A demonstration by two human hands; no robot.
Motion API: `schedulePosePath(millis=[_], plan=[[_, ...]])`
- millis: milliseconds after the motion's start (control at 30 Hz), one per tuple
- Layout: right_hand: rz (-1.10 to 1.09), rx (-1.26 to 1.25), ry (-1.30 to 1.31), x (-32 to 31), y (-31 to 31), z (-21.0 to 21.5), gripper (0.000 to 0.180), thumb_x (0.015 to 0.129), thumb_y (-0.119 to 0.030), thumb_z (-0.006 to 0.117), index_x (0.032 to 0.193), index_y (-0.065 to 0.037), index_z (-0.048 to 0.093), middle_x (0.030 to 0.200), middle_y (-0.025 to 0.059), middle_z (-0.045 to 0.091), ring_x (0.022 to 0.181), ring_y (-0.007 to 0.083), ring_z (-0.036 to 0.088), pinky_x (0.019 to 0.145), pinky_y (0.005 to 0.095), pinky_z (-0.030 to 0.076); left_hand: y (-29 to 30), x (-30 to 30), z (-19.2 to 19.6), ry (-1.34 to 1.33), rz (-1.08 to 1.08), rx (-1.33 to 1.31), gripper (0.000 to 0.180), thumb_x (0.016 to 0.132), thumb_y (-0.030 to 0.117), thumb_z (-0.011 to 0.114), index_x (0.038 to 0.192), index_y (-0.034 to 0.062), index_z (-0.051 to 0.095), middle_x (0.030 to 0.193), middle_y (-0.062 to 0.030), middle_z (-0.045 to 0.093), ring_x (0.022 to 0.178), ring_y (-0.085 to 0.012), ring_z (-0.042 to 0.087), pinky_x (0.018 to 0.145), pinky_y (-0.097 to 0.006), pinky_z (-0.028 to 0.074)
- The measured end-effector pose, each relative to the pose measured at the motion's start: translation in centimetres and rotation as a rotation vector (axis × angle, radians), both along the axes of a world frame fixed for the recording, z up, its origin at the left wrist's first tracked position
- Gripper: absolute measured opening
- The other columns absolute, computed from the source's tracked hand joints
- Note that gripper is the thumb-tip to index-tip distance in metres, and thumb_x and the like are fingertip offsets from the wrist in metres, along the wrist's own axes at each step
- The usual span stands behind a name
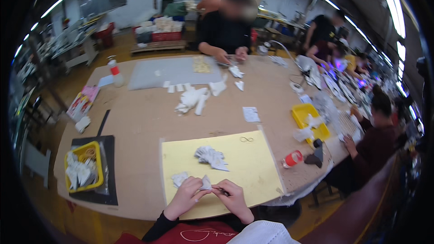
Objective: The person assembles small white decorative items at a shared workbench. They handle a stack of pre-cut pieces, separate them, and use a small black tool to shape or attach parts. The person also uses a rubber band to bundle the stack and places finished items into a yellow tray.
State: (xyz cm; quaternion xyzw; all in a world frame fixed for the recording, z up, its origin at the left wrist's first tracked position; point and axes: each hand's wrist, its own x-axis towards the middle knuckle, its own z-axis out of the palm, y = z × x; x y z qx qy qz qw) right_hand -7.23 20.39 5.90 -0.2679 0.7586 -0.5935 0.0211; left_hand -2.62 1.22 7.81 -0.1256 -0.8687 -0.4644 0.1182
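At the lower centre of the frame, left hand and right hand pinch a small white piece, fingers closed on it, above a yellow sheet on the surface.

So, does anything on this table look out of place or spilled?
Nothing looks spilled or damaged. A red-capped clear bottle lies on its side beside the yellow paper mat; both hands pinch a small white piece over it.

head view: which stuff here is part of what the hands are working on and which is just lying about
In hand:
left hand
right hand
small white piece
yellow mat
white pieces pile

Lying about:
spray bottle
red-capped container
yellow tray
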Motion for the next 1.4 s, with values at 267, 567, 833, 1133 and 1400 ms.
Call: schedulePosePath(millis=[267,567,833,1133,1400], plan=[[-0.064,-0.001,0.066,0.4,0.0,0.6,0.02,0.083,-0.002,0.071,0.103,-0.002,0.07,0.081,0.0075,0.062,0.062,0.0149,0.056,0.055,0.027,0.044,0.7,-0.3,-0.4,-0.039,-0.016,-0.002,0.019,0.083,0.016,0.07,0.091,-0.0002,0.062,0.086,-0.0123,0.058,0.083,-0.032,0.053,0.075,-0.04,0.043],[-0.233,-0.004,-0.06,-0.5,-1.5,2.6,0.032,0.087,-0.005,0.067,0.119,-0.004,0.065,0.084,0.0053,0.06,0.061,0.0106,0.05,0.054,0.025,0.042,0.1,0.5,-0.6,-0.15,0.021,0.322,0.011,0.088,0.007,0.064,0.098,0.0,0.064,0.092,-0.0112,0.061,0.091,-0.0271,0.058,0.081,-0.036,0.044],[-0.067,-0.007,0.105,0.3,0.0,5.4,0.035,0.084,0.002,0.067,0.118,-0.001,0.066,0.083,0.009,0.063,0.062,0.012,0.056,0.052,0.0236,0.043,0.9,-0.5,1.9,-0.136,0.103,0.463,0.012,0.092,0.008,0.061,0.099,-0.0003,0.064,0.1,-0.0109,0.061,0.093,-0.0252,0.057,0.082,-0.033,0.044],[0.05,-0.014,0.217,-0.6,-1.2,5.1,0.028,0.08,0.007,0.068,0.107,-0.001,0.072,0.083,0.0108,0.066,0.066,0.0174,0.063,0.056,0.0261,0.048,0.3,0.1,2.4,-0.042,0.092,0.265,0.015,0.087,0.008,0.065,0.098,-0.0026,0.063,0.096,-0.0118,0.06,0.09,-0.028,0.054,0.079,-0.035,0.044],[0.071,0.004,0.247,-0.5,-1.6,4.8,0.028,0.079,0.006,0.069,0.106,-0.002,0.073,0.082,0.0104,0.066,0.065,0.017,0.063,0.055,0.0268,0.049,0.0,0.3,2.4,-0.027,0.113,0.23,0.018,0.085,0.008,0.067,0.097,-0.0039,0.062,0.097,-0.0128,0.061,0.092,-0.0291,0.055,0.08,-0.037,0.045]])
